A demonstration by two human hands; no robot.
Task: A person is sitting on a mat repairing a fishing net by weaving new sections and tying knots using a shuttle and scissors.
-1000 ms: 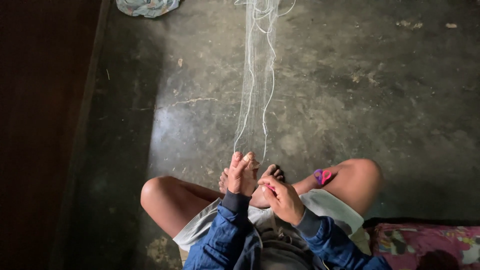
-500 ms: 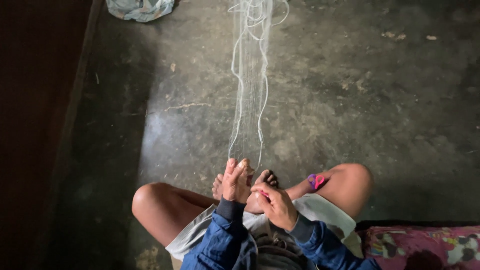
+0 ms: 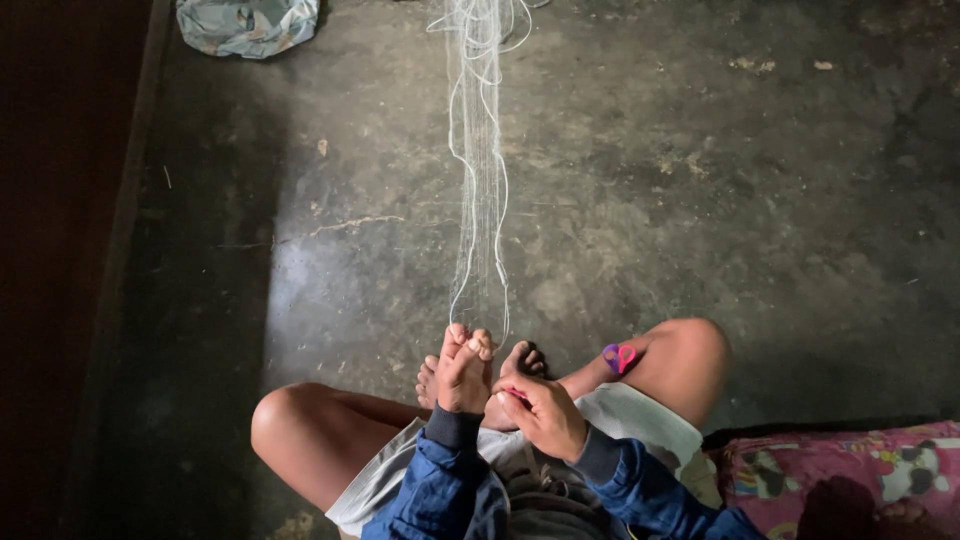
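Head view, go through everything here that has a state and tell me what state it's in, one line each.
Left hand: raised, fingers together, touching the near end of the net.
Right hand: closed in a pinch; what it holds is too small to tell.
Fishing net: stretched out along the floor, loosely bunched.
Small scissors: closed, resting on the leg.
Crumpled cloth: heaped on the floor.
Patterned cushion: lying flat.

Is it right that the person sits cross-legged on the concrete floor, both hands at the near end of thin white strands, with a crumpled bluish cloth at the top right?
Not quite: in the head view the crumpled bluish cloth lies at the top left. The rest holds: the left hand and right hand meet at the near end of the white strands on the concrete floor.
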